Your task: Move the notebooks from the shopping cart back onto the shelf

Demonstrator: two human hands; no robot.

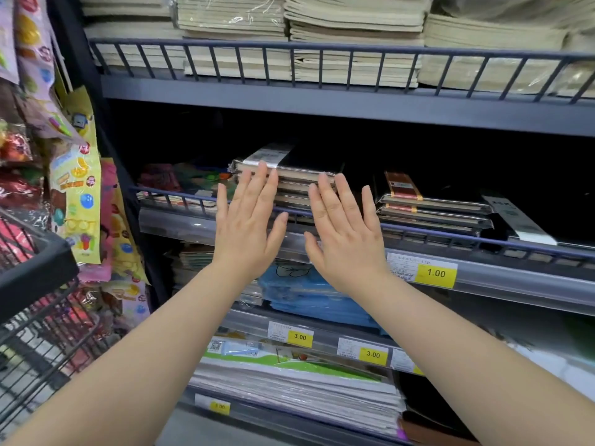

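- At the centre of the frame, a stack of notebooks (289, 181) lies on the middle shelf (483, 272), behind its low blue rail (180, 194).
- Dark open room stands above that stack, up to the underside of the upper shelf (322, 104), which carries pale bundled paper behind its own rail.
- To the right of the stack, just beside it, sits a second pile of wrapped notebooks (434, 210); to the left lie flatter coloured items, with a gap between.
- The shopping cart (38, 284) shows at the lower left edge, well apart from the stack; I cannot tell what lies in it.
- The left hand (248, 226) is raised palm forward, fingers spread and straight, fingertips over the stack's front edge; whether they press it is not clear.
- The right hand (344, 233) mirrors it, fingers splayed, tips at the stack's right corner.
- Both grips are wide and hold nothing.
- Both forearms reach up from the lower corners, bare.
- Yellow price tags (436, 273) line the shelf fronts below.
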